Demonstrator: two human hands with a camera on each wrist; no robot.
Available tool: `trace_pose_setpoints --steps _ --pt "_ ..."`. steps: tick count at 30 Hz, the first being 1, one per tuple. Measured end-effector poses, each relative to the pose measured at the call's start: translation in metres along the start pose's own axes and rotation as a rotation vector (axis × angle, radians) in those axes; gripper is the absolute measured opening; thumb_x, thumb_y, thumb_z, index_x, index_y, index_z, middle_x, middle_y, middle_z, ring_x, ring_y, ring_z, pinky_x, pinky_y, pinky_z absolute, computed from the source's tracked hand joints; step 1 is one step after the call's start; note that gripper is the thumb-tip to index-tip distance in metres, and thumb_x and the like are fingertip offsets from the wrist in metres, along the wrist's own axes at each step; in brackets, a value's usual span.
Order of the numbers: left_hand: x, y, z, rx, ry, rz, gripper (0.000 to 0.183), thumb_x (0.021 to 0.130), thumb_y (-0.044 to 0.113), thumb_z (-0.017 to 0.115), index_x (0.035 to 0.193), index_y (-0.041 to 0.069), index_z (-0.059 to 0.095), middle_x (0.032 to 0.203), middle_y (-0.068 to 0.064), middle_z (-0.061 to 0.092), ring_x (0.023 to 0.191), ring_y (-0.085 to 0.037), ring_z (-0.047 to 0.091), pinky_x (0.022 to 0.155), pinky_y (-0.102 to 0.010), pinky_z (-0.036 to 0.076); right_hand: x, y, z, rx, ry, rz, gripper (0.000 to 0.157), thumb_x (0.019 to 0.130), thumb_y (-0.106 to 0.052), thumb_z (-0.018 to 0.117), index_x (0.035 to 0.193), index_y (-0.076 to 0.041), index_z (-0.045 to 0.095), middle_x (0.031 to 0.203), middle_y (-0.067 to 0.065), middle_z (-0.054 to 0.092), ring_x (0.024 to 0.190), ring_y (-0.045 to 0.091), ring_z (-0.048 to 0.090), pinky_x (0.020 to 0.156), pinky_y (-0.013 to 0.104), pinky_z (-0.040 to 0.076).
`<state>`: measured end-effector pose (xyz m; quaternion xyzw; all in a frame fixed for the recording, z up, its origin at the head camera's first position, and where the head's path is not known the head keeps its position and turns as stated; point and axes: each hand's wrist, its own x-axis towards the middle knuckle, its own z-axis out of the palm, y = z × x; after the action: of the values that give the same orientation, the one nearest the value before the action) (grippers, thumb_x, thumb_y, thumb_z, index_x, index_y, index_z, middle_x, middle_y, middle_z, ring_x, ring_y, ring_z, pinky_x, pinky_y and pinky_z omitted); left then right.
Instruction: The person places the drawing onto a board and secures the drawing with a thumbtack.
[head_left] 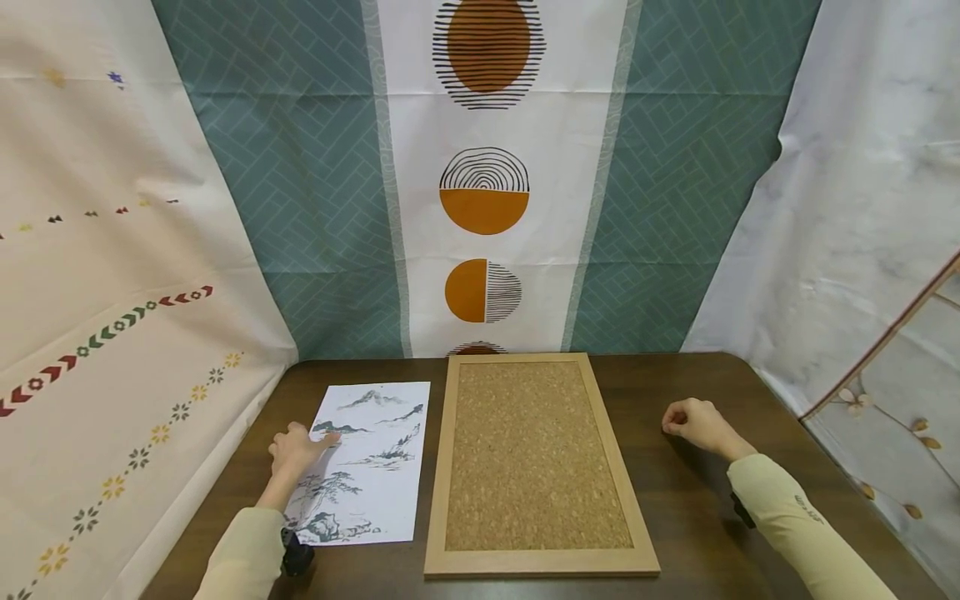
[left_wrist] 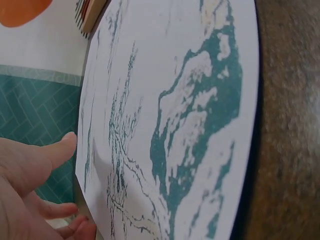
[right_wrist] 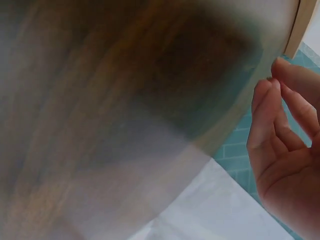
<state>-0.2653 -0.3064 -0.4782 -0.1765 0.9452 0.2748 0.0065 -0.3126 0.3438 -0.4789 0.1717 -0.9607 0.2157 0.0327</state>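
Note:
A white sheet of paper (head_left: 375, 467) printed with an ink landscape of mountains and trees lies flat on the dark table, left of a cork board (head_left: 536, 458) with a pale wooden frame. My left hand (head_left: 296, 450) is at the sheet's left edge, thumb stretched over the paper; the left wrist view shows the hand (left_wrist: 30, 185) with fingers loosely bent, holding nothing visible. Right of the board, my right hand (head_left: 701, 423) hovers above the table. Seen from the right wrist, its thumb and index fingertips (right_wrist: 262, 87) pinch a tiny dark greenish thing, mostly hidden.
Brown table wood (head_left: 637, 392) surrounds the sheet and board. Behind hangs a curtain (head_left: 487, 125) with green bands and orange circles. Cream cloth (head_left: 112, 333) borders the left side, pale marbled cloth (head_left: 862, 250) the right. Black wrist cameras (head_left: 296, 554) sit at the sleeves.

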Motion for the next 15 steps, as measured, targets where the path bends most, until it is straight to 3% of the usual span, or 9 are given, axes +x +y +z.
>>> trace_pose_setpoints --steps 9,15 --pt "-0.0039 0.0048 0.0012 0.014 -0.013 -0.144 0.091 0.073 0.041 0.071 0.117 -0.025 0.026 0.108 -0.044 0.031 0.102 -0.056 0.029 0.084 -0.071 0.03 0.0014 -0.0016 0.0017 0.12 0.013 0.068 0.007 0.078 -0.004 0.063 0.072 -0.007 0.061 0.062 0.002 0.062 0.05 0.009 0.056 0.046 0.022 0.046" --pt "-0.0043 0.0066 -0.0019 0.029 -0.045 -0.181 0.098 0.066 0.039 0.079 0.118 -0.024 0.026 0.11 -0.044 0.035 0.103 -0.057 0.032 0.083 -0.071 0.031 0.001 -0.0039 0.0029 0.233 -0.021 0.113 0.007 0.077 -0.001 0.062 0.073 -0.004 0.059 0.068 0.007 0.067 0.054 0.011 0.062 0.047 0.023 0.048"
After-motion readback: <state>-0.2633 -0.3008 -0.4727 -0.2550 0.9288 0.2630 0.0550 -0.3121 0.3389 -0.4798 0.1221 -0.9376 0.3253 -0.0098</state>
